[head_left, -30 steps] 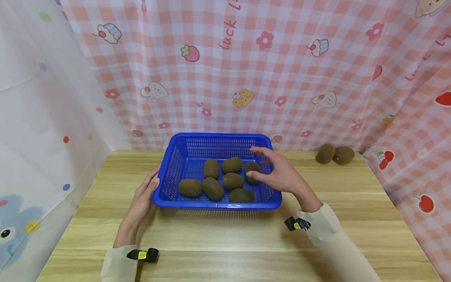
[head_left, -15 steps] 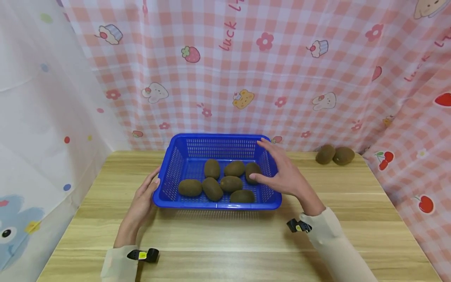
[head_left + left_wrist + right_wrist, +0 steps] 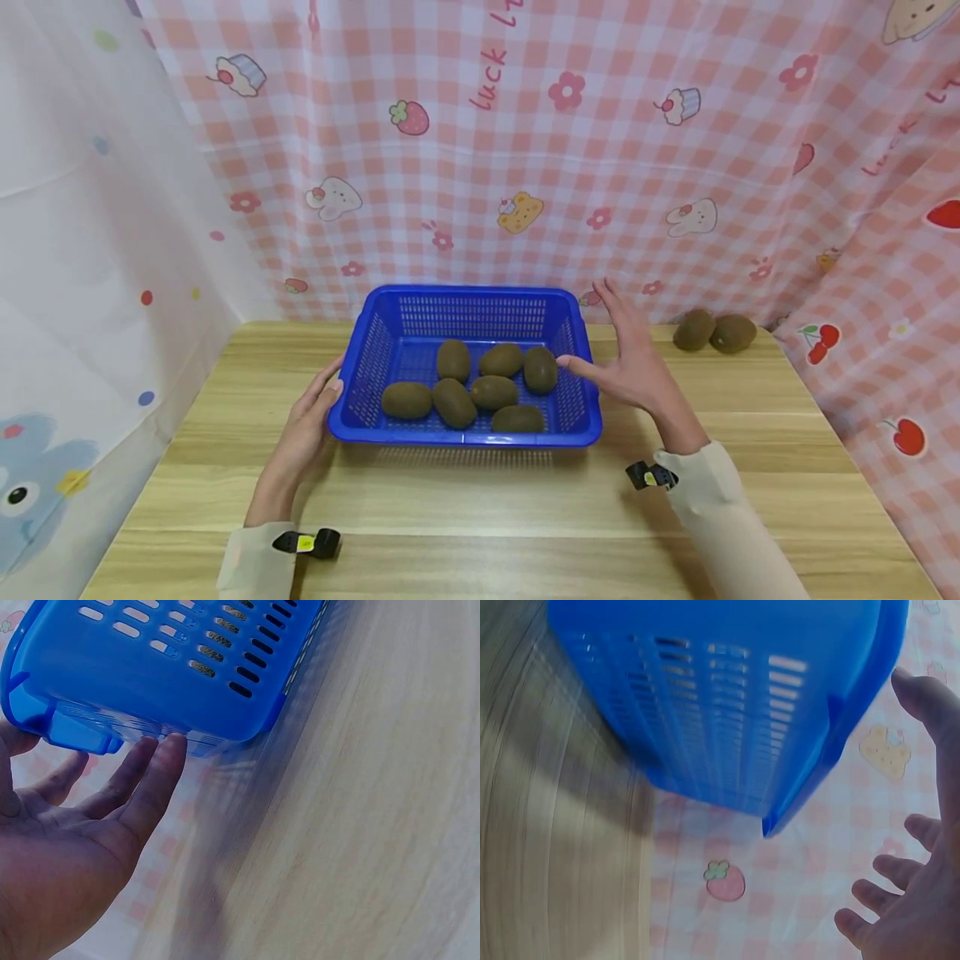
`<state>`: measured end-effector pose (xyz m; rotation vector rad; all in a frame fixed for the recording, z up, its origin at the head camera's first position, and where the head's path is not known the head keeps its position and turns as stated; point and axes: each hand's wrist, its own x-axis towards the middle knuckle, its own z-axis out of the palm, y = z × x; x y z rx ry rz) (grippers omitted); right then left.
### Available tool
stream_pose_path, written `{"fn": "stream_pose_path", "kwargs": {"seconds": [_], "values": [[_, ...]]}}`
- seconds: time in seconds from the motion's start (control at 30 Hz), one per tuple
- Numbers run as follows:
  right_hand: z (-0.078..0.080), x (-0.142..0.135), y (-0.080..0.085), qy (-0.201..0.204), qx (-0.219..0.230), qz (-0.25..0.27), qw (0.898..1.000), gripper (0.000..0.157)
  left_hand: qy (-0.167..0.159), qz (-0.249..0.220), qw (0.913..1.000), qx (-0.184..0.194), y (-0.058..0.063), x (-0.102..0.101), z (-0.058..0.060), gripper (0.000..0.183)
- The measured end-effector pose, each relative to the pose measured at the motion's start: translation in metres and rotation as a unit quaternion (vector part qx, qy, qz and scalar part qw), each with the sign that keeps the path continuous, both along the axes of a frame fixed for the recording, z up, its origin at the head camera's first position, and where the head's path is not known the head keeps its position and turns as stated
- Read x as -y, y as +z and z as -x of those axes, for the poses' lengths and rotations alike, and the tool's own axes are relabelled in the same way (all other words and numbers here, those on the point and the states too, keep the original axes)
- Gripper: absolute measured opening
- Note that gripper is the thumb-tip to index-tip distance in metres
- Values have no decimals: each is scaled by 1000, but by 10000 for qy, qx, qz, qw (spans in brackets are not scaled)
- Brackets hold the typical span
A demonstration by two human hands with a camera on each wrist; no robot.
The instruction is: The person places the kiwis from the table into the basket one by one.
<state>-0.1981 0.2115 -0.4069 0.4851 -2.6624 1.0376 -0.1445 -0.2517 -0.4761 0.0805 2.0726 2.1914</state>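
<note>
A blue plastic basket with slotted walls stands on the table, holding several brown kiwis on its floor. At the basket's left end is my left hand, its fingertips against the outer side wall below the rim, as the left wrist view shows with the basket above the fingers. My right hand hovers beside the right end, fingers spread and nothing in it. Its thumb overlaps the right rim in the head view, close to the rightmost kiwi. Fingers stretch out past the basket wall in the right wrist view.
Two more kiwis, one beside the other, lie at the table's back right corner. A pink checked cloth hangs behind the wooden table, with a white printed cloth on the left.
My right hand has moved right, from over the basket's right end to its outer edge, opening wider. Two kiwis inside shifted slightly early on. The left hand stays at the basket's left end.
</note>
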Motion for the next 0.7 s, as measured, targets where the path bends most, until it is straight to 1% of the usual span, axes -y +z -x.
{"fn": "stream_pose_path", "kwargs": {"seconds": [0.17, 0.47, 0.53, 0.7], "values": [[4, -13, -1, -349, 69, 98, 9993, 112, 19, 37, 10000, 0, 0, 0, 0, 57], [9, -37, -8, -831, -20, 62, 9965, 112, 28, 69, 10000, 65, -1, 1, 0, 57], [10, -42, -10, -919, 24, 66, 9957, 112, 18, 56, 10000, 58, -1, 1, 0, 57], [13, -55, -13, -1167, 297, 81, 9927, 112, 29, 26, 10000, 76, 0, 1, 0, 58]]}}
